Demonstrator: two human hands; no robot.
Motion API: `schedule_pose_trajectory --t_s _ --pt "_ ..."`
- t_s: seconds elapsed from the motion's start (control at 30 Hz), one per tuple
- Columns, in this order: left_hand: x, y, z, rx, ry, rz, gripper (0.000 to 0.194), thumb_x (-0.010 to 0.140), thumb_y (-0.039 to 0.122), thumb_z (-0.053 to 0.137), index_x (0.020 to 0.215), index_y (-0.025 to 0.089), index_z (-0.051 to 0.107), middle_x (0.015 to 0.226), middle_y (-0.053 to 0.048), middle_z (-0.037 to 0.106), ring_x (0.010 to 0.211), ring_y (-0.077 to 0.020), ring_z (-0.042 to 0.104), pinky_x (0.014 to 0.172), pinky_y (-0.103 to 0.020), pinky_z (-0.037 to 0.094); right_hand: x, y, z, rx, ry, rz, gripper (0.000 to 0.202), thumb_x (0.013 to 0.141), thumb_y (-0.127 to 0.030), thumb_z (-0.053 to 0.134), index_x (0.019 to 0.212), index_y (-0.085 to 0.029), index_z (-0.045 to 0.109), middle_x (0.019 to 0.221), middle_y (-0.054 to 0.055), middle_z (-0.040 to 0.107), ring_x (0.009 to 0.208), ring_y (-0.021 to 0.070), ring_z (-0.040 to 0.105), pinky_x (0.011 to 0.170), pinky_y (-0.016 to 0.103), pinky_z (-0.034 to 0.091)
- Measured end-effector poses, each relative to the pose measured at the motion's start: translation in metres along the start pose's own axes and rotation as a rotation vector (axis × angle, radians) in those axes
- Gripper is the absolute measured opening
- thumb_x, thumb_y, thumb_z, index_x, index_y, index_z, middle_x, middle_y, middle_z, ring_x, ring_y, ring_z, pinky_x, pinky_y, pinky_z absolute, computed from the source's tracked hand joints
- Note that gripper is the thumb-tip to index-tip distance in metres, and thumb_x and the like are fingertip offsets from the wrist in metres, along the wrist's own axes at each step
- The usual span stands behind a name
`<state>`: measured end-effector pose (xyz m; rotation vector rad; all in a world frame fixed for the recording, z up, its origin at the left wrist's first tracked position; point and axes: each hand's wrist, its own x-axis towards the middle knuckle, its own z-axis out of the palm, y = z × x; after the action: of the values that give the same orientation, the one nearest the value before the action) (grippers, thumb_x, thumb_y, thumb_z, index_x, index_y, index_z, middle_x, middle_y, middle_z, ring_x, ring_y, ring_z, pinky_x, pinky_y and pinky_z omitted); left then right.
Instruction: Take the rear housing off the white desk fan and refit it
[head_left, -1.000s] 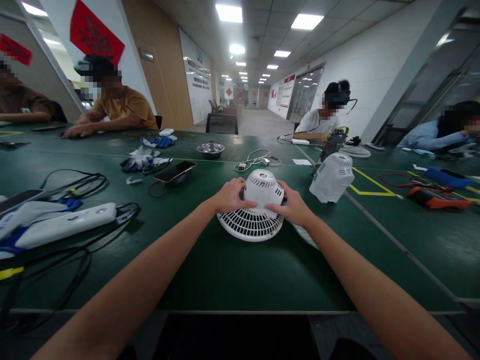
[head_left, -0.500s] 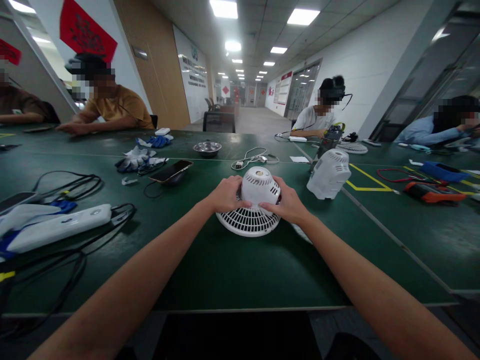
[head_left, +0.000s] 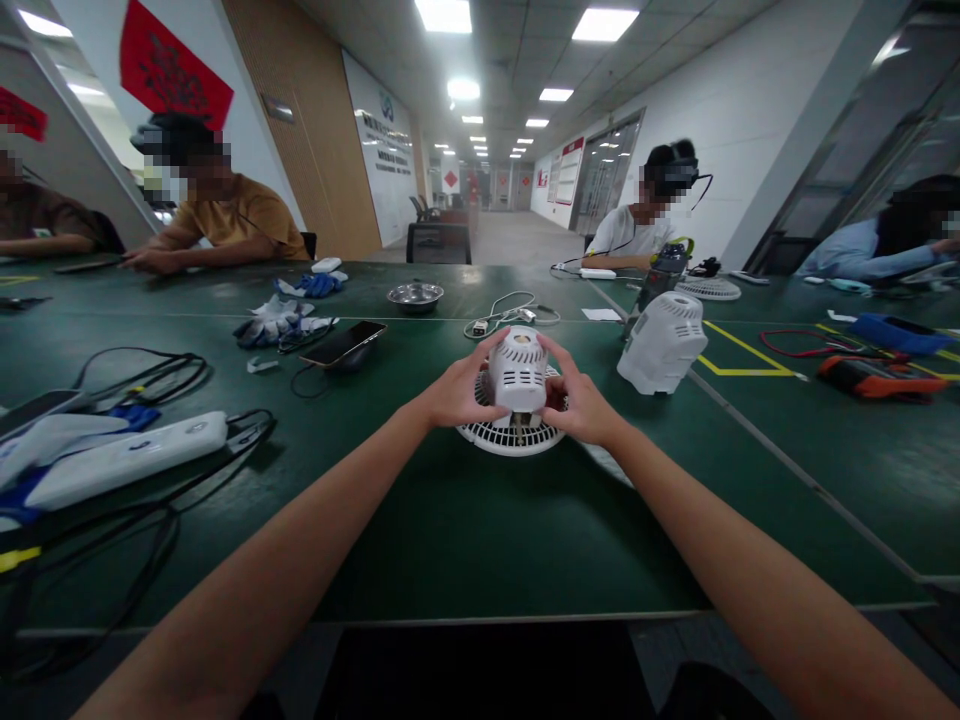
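Housing, white and vented, has turned on the round slatted grille since the preceding views: its slotted face, directed toward the right edge of the tabletop then, now faces the near edge. A gap below that face shows a metallic-looking part, too small to identify. The turn suggests that the housing's angular position on the grille is being adjusted; whether the two parts are engaged cannot be told.

Location: mid-width of the tabletop, set back from the near edge. Left hand: thumb and index finger spread, clamped on the housing's left side. Right hand: thumb and index finger likewise spread, clamped on the right side. A second white housing stands apart, toward the right edge.

Markings: no brand or label is legible on the housing or grille. Beyond the far edge, the wall sign carries a blue logo and lines of dark characters, too blurred to read. Dark characters on the red hanging, beyond the far-left corner, are likewise unreadable.
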<state>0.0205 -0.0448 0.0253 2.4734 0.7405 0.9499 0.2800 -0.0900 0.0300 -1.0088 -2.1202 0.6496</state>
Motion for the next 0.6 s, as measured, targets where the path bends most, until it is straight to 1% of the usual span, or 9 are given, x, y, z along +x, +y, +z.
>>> schedule_pose_trajectory --t_s 0.07,0.17,0.33,0.47,0.6 --pt "0.0013 0.0016 0.0004 0.031 0.021 0.011 0.113 0.068 0.045 0.082 0.159 0.032 0.016 0.161 -0.016 0.037 0.131 -0.0418 0.055 0.11 -0.058 0.045 0.0005 -0.0008 -0.0002 0.001 -0.006 0.003 0.105 0.073 -0.023 0.068 0.161 -0.03 0.011 0.075 -0.002 0.064 0.065 0.0208 0.062 0.068 0.039 0.054" --pt "0.0028 0.0025 0.0007 0.05 0.045 0.007 0.107 0.066 0.043 0.083 0.154 0.03 0.022 0.153 -0.016 0.046 0.122 -0.0385 0.062 0.104 -0.055 0.051 0.0011 -0.0009 0.0004 0.004 -0.007 0.011 0.105 0.071 -0.022 0.069 0.16 -0.031 0.013 0.073 -0.004 0.063 0.063 0.0202 0.061 0.067 0.038 0.054" --pt "0.0034 0.0026 0.0 0.062 0.043 0.006 0.102 0.066 0.04 0.081 0.149 0.028 0.024 0.141 -0.016 0.054 0.114 -0.0355 0.065 0.1 -0.054 0.054 0.0029 -0.0003 0.0012 0.0 -0.01 0.022 0.102 0.07 -0.021 0.068 0.158 -0.031 0.016 0.069 -0.005 0.061 0.061 0.0194 0.06 0.067 0.038 0.054" --pt "0.0023 0.0019 -0.0002 0.036 0.04 0.003 0.1 0.066 0.04 0.081 0.148 0.027 0.025 0.137 -0.015 0.056 0.115 -0.0345 0.064 0.1 -0.052 0.054 0.0035 -0.0019 0.0023 0.001 -0.006 0.005 0.1 0.07 -0.02 0.067 0.157 -0.032 0.018 0.068 -0.006 0.058 0.06 0.0178 0.059 0.065 0.035 0.053" --pt "0.0029 0.0028 -0.0027 0.011 0.015 0.041 0.097 0.069 0.042 0.081 0.147 0.027 0.026 0.143 -0.017 0.051 0.123 -0.0357 0.06 0.105 -0.052 0.052 0.0027 -0.0023 0.002 -0.011 -0.001 0.003 0.098 0.071 -0.021 0.068 0.156 -0.032 0.019 0.069 -0.006 0.058 0.06 0.0176 0.059 0.065 0.035 0.053"
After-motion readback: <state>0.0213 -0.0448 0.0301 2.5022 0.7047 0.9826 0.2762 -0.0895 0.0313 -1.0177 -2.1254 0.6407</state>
